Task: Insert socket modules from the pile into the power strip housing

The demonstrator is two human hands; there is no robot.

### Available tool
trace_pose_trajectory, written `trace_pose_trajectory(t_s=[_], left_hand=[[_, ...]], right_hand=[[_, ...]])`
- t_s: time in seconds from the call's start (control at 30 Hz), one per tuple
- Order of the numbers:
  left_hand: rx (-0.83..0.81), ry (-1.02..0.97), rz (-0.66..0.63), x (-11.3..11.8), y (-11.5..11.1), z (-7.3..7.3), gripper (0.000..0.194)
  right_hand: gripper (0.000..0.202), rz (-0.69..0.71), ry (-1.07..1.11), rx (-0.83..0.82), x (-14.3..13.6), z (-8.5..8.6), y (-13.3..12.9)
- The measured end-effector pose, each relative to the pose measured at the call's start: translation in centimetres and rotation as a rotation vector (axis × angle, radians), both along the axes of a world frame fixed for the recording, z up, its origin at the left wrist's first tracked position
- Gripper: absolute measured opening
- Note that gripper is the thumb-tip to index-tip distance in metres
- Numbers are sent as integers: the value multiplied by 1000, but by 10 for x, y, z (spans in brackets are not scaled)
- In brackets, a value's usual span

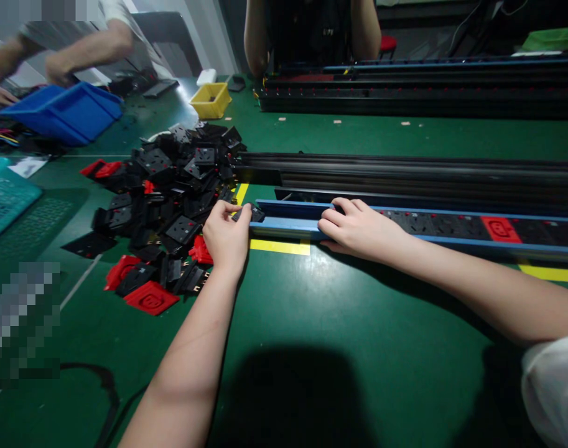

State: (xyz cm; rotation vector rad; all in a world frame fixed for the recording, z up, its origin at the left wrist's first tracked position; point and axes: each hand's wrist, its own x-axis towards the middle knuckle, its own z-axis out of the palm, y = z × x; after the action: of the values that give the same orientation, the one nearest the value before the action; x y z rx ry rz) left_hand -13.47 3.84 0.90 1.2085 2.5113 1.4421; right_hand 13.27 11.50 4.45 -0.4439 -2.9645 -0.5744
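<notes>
The hands are apart: the left hand (228, 236) pinches one small black module (257, 213) at the near end of one long, blue-walled rail (286, 225) on the green table (284, 311). The right hand (358, 227) curls over the rail, its grip unclear. Farther right sit black sockets (445, 227) and one red socket (501, 230).

No text, label or number is legible.
</notes>
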Motion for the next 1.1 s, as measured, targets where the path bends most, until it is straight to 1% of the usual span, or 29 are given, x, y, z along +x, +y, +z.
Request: trace_pose_trajectory(t_s=[0.1, 0.23, 0.33, 0.43, 0.47, 0.57, 0.63, 0.73, 0.9, 0.97, 1.1], left_hand=[[30, 11, -12, -1, 0, -1, 24], [106, 77, -12, -6, 1, -5, 23], [131, 26, -38, -9, 3, -8, 22], [100, -39, -93, -9, 5, -9, 11], [76, -43, -120, -8, 5, -9, 13], [-14, -14, -198, -8, 6, -9, 25], [-50, 5, -199, -10, 7, -10, 31], [-3, -21, -185, -16, 11, -14, 31], [156, -148, -234, -26, 21, -23, 32], [166, -175, -252, -27, 24, -25, 32], [129, -143, -255, -24, 25, -24, 32]], right_hand=[[23, 4, 6, 4, 0, 0, 0], [23, 9, 12, 8, 0, -1, 1], [23, 10, 15, 9, 0, -1, 1], [23, 6, 9, 10, 0, -1, 1], [24, 5, 6, 9, 0, -1, 1], [23, 6, 13, 2, 0, 0, 0], [23, 7, 19, -4, 0, 0, 0], [23, 2, 19, -3, 0, -1, 0], [23, 5, 20, 7, 1, -3, 2], [23, 7, 26, 5, 1, -3, 2], [23, 5, 29, 1, 0, -2, 1]])
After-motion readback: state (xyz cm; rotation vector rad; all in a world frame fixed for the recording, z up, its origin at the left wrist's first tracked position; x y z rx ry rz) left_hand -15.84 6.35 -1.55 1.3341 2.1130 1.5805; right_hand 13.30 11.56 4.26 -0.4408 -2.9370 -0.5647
